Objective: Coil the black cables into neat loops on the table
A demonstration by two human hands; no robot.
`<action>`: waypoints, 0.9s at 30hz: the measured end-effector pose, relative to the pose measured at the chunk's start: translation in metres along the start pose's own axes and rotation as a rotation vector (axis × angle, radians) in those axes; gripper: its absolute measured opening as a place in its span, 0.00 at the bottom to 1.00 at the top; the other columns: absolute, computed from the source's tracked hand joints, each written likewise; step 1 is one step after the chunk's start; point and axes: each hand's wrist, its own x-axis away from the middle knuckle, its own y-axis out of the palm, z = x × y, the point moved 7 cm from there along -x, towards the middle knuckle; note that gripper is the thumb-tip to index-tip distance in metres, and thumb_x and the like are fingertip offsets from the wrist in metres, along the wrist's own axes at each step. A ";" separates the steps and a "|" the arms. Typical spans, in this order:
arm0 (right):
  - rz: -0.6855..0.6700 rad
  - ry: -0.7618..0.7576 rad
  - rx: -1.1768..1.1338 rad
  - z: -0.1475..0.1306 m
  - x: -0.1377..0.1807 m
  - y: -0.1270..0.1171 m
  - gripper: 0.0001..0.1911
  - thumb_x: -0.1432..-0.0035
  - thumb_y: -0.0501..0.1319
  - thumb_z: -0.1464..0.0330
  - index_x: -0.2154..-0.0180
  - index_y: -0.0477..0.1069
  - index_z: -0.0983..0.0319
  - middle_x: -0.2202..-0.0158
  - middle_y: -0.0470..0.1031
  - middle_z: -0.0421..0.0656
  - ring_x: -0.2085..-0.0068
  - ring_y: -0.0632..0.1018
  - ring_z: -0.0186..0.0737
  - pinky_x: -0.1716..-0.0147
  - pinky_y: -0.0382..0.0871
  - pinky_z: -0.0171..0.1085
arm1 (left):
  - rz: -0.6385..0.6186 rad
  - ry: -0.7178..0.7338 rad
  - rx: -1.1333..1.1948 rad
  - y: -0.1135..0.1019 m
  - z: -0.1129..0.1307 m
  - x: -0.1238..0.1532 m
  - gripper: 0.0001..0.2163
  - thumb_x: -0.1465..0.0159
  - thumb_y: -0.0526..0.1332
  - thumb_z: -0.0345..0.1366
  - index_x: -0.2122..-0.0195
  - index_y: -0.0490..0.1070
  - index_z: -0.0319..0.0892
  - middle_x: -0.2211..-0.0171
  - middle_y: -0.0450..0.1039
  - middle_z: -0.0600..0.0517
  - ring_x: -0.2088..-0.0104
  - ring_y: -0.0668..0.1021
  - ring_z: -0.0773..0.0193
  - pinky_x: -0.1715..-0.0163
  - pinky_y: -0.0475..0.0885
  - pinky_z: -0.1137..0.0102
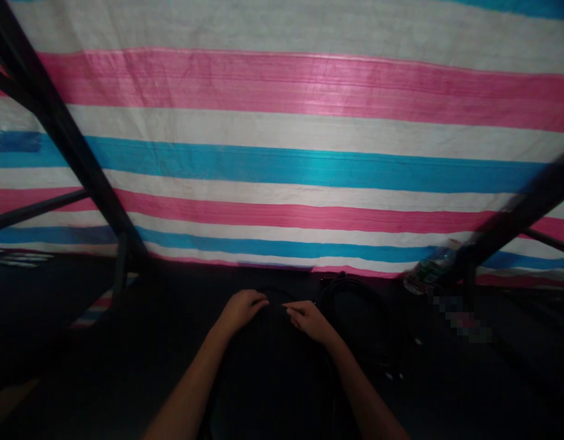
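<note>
My left hand (pixel 242 307) and my right hand (pixel 309 319) meet low in the middle of the head view, over a dark surface. Both have their fingers curled and pinched toward each other, on a thin dark cable (pixel 276 304) that runs between them. It is too dim to see the cable's full run. A coil of black cable (pixel 355 296) lies just right of my right hand. My forearms reach in from the bottom edge.
A pink, white and blue striped tarp (pixel 282 159) fills the background. Dark metal frame bars slant at the left (pixel 66 134) and the right (pixel 520 214). A plastic water bottle (pixel 431 269) lies at the right by the bar. The floor is very dark.
</note>
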 end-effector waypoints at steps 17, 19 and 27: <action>0.132 -0.034 0.096 -0.010 0.001 0.000 0.19 0.40 0.57 0.65 0.50 0.77 0.61 0.57 0.80 0.47 0.58 0.78 0.46 0.56 0.71 0.44 | -0.052 -0.027 0.231 0.006 0.016 0.000 0.15 0.35 0.57 0.45 0.66 0.79 0.42 0.69 0.79 0.52 0.68 0.77 0.62 0.68 0.65 0.72; 0.184 -0.062 0.127 -0.012 0.000 -0.004 0.16 0.40 0.57 0.66 0.55 0.79 0.61 0.56 0.81 0.47 0.55 0.79 0.48 0.52 0.70 0.46 | -0.058 -0.024 0.233 0.009 0.020 0.000 0.14 0.35 0.57 0.45 0.65 0.79 0.42 0.69 0.79 0.52 0.68 0.77 0.62 0.68 0.65 0.72; 0.699 -0.124 0.298 0.000 0.018 -0.085 0.16 0.39 0.53 0.63 0.61 0.78 0.62 0.61 0.81 0.49 0.58 0.79 0.49 0.55 0.71 0.45 | 0.013 0.013 0.309 0.005 0.026 -0.001 0.14 0.32 0.53 0.41 0.54 0.77 0.45 0.57 0.79 0.51 0.59 0.79 0.59 0.58 0.69 0.71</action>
